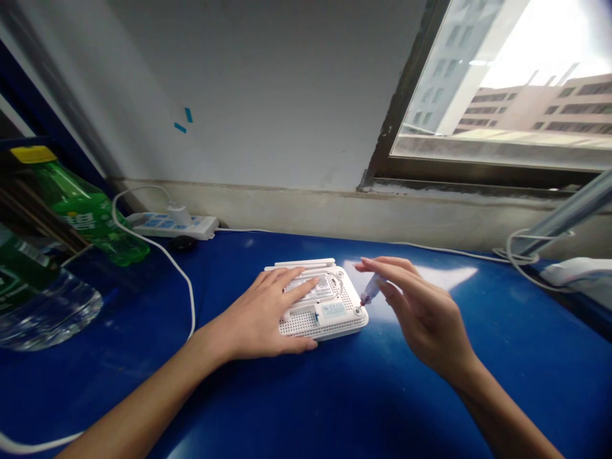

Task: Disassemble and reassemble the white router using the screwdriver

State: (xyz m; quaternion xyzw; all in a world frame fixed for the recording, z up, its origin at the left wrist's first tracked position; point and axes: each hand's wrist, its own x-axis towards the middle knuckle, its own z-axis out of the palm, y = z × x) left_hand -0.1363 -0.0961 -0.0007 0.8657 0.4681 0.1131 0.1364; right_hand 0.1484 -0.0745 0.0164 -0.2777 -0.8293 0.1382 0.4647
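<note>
- A green plastic bottle (83, 210) with a yellow cap is positioned well left of the white Wi-Fi router (329, 312), and a clear plastic bottle (48, 312) is seen nearer the viewer on the same side.
- A white power strip (172, 224) with a plug inserted is placed beyond and left of the router; a white cable (191, 299) is routed between the strip and the router.
- The left hand (258, 312) is laid over the left part of the router, its fingers (296, 280) extended and released, resting flat on the casing.
- The router is located at the middle of the blue bench (335, 395), with its perforated, labelled face upward and its antennas folded along the far edge.
- The right hand (425, 319) is held just right of the router, its fingers (382, 268) clenched on a translucent pen-shaped tool (370, 290). The dark tip is brought beside the router's near corner; contact cannot be confirmed.
- A window (497, 83) and a metal tube (559, 213) are mounted well beyond and right of the router.
</note>
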